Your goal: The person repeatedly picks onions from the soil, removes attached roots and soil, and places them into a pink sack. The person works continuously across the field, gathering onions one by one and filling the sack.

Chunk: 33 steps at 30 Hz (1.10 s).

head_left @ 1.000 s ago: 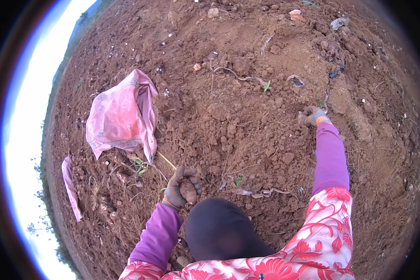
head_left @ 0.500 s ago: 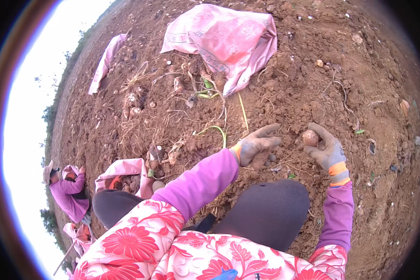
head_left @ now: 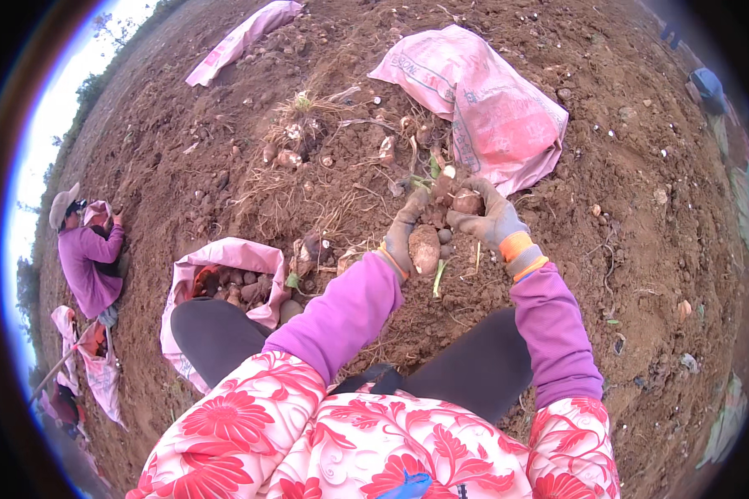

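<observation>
Head view: gloved right hand (head_left: 493, 218) closes on a round tuber (head_left: 467, 202), left hand (head_left: 405, 230) grips the root clump (head_left: 431, 218) to steady it, with an open pink sack (head_left: 225, 279) at nine o'clock for collecting tubers.

Four pink woven sacks mark the dug field: a large, flat one with dark print (head_left: 487, 108) at one o'clock, a long, narrow one (head_left: 241, 37) at eleven, an open one holding tubers (head_left: 225, 283) at eight, and a crumpled one (head_left: 100, 366) beside a seated person at the left edge.
</observation>
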Each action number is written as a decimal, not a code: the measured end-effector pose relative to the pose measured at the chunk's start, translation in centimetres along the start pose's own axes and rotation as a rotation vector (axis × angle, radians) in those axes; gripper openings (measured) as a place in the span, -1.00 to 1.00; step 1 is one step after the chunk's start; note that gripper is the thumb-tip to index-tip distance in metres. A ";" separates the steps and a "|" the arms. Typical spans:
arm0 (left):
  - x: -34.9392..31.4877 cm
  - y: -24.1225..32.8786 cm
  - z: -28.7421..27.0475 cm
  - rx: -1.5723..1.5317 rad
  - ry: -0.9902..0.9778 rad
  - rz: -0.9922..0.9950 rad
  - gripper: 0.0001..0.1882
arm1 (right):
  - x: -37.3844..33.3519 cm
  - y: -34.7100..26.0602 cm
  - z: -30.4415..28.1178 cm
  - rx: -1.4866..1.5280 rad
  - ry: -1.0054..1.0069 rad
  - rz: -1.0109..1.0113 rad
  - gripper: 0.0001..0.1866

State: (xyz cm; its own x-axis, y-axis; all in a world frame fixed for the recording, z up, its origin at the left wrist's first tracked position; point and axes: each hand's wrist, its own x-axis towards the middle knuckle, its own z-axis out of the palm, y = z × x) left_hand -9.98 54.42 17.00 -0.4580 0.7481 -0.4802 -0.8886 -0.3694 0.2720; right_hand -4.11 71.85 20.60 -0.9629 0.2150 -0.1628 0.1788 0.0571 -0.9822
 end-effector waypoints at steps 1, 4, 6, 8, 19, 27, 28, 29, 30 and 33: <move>-2.1 1.9 0.1 0.082 -0.048 -0.045 -0.43 | -0.5 -0.8 1.0 0.055 0.006 0.080 -0.33; -8.1 7.4 -0.4 0.336 -0.068 -0.014 -0.50 | -0.8 -3.1 5.3 0.115 -0.073 -0.074 -0.37; -11.8 11.1 -1.5 0.485 -0.077 0.138 -0.55 | 0.7 -4.3 10.2 0.230 -0.087 -0.130 -0.38; -16.0 15.8 -4.2 0.583 -0.037 0.158 -0.54 | 2.2 -4.8 16.4 0.250 -0.130 -0.166 -0.34; -39.0 25.8 -31.3 1.707 1.268 0.766 0.05 | 3.6 10.9 46.3 -0.117 -0.360 0.120 -0.37; -40.5 18.7 -40.2 0.427 1.217 0.680 -0.10 | 11.1 18.2 50.5 -0.828 -0.146 0.203 -0.05; -40.7 18.9 -41.4 0.363 1.158 0.722 -0.29 | 12.1 18.2 51.6 -0.922 -0.165 0.215 -0.04; -41.0 18.9 -42.4 0.334 1.103 0.783 -0.37 | 13.1 18.3 52.5 -0.998 -0.175 0.160 -0.03; -41.3 18.7 -43.2 0.301 1.052 0.784 -0.44 | 13.9 18.4 53.3 -1.001 -0.254 0.213 -0.21; -42.2 19.0 -43.9 0.169 0.980 0.889 -0.59 | 14.7 18.2 54.4 -0.795 -0.457 0.342 -0.44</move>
State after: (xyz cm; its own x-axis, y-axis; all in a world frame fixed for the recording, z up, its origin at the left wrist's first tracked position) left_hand -8.67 -8.37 5.86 -0.7693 -0.4390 -0.4643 -0.2981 -0.3961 0.8685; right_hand -25.97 22.99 -4.77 -0.7893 -0.0468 -0.6122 0.3851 0.7388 -0.5530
